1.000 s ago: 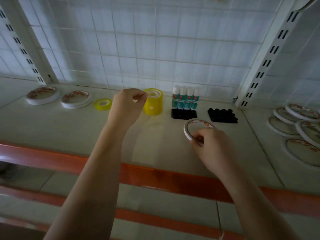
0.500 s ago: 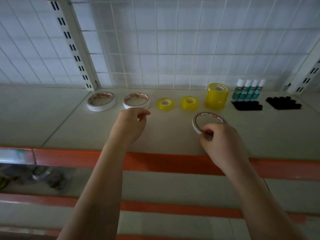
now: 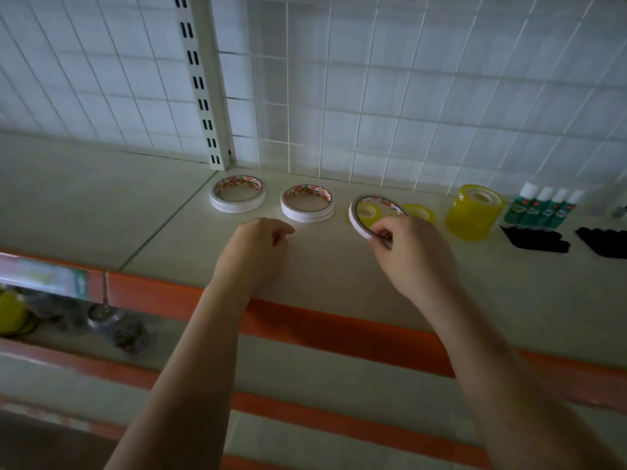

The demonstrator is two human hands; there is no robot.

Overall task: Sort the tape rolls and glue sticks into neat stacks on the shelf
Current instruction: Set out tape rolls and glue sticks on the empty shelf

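Two white tape stacks (image 3: 237,197) sit at eleven o'clock; right hand (image 3: 412,256) pinches another white roll (image 3: 356,222), unplaced; left hand (image 3: 258,247) loosely curled, empty.

A white wire-grid back panel (image 3: 424,96) rises behind the shelf, beside a white slotted metal upright (image 3: 203,83). Two clusters of small black objects (image 3: 536,239) lie side by side at the right. Below, at the left, blurred dark items (image 3: 112,323) sit near a yellow object (image 3: 10,312).
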